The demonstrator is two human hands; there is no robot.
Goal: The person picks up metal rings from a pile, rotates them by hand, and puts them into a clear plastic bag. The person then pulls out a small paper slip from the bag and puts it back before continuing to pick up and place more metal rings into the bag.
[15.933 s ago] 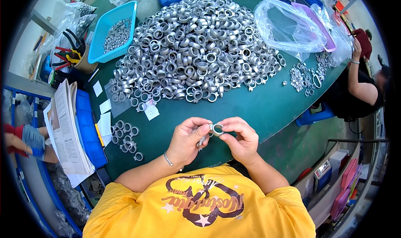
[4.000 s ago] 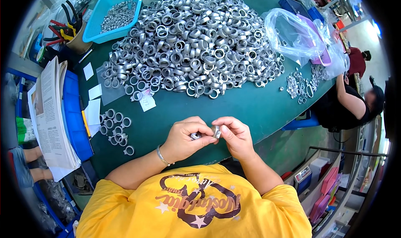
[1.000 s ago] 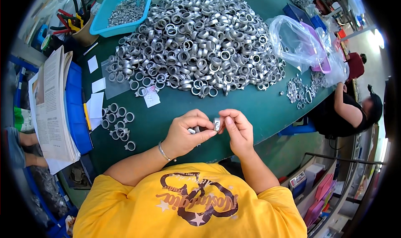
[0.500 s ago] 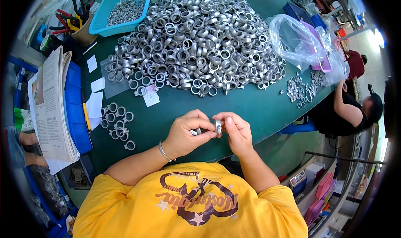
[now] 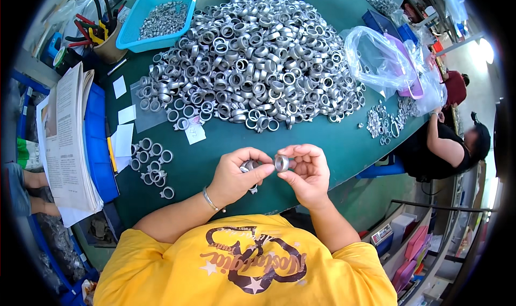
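Pinched between the thumb and fingers of my right hand point(image 5: 312, 178) is a grey metal ring point(image 5: 281, 163), its round opening facing up toward me. Beside it, my left hand point(image 5: 228, 178) is closed around other metal rings point(image 5: 248, 167), partly hidden by the fingers; its fingertips come close to the ring on the right. Beyond both hands rises a large pile of similar grey rings point(image 5: 258, 59), many with a small lug on the side. A small group of loose rings point(image 5: 155, 166) lies on the green table point(image 5: 215, 145) to the left.
Far left stand a turquoise basket point(image 5: 124, 40) of small metal parts and a pot of pliers point(image 5: 110, 45). Newspapers point(image 5: 67, 145) rest on a blue bin point(image 5: 102, 139) nearby. Paper slips point(image 5: 195, 133) lie beside the pile. At right are a plastic bag point(image 5: 376, 53), small parts point(image 5: 381, 123) and a seated person point(image 5: 446, 150).
The ring at my right fingertips has turned from edge-on to show its opening. My right fingers have spread a little, and more of the rings in my left hand shows.
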